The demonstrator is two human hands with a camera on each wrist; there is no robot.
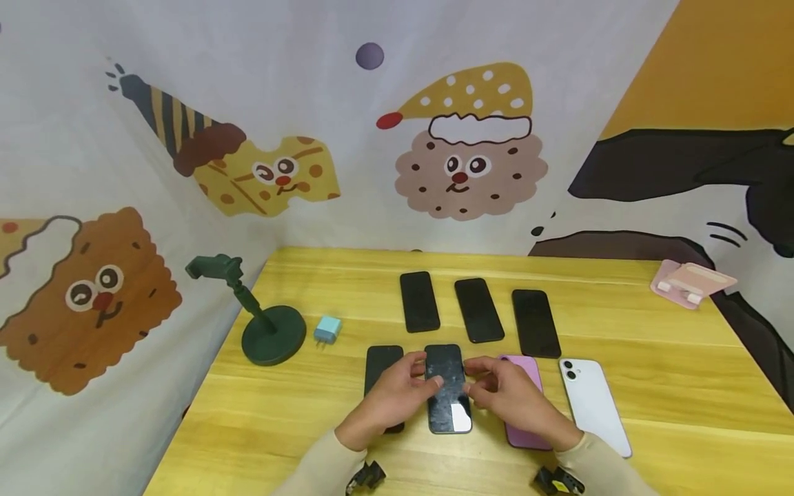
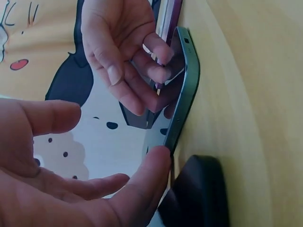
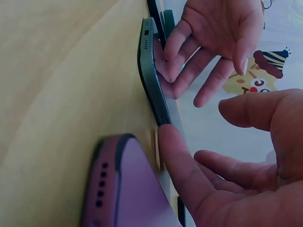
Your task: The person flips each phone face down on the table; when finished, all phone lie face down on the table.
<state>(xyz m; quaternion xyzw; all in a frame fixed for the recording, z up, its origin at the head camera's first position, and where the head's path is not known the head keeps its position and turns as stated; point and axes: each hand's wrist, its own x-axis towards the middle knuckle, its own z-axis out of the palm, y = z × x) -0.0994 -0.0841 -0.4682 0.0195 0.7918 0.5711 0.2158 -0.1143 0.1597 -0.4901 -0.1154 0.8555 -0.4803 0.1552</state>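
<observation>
A dark phone with a greenish frame [image 1: 448, 393] lies screen up on the wooden table, a bright reflection near its lower end. From its left side, my left hand [image 1: 397, 393] reaches in with fingertips right at the long edge and thumb lifted over the screen. My right hand [image 1: 511, 396] mirrors this, fingertips at the opposite edge. In both wrist views the fingers are loosely extended and the thumbs stand apart from the phone. Another black phone [image 1: 381, 357] sits partly hidden beneath the left hand. Under the right hand is a purple phone [image 1: 526, 439], partly covered.
Beyond the hands lie three black phones [image 1: 420, 302]. At the right is a white phone [image 1: 597, 406], back up. A green phone stand [image 1: 273, 336] and a blue charger plug [image 1: 327, 328] stand left; a pink folding stand [image 1: 691, 282] is far right, before a patterned cloth.
</observation>
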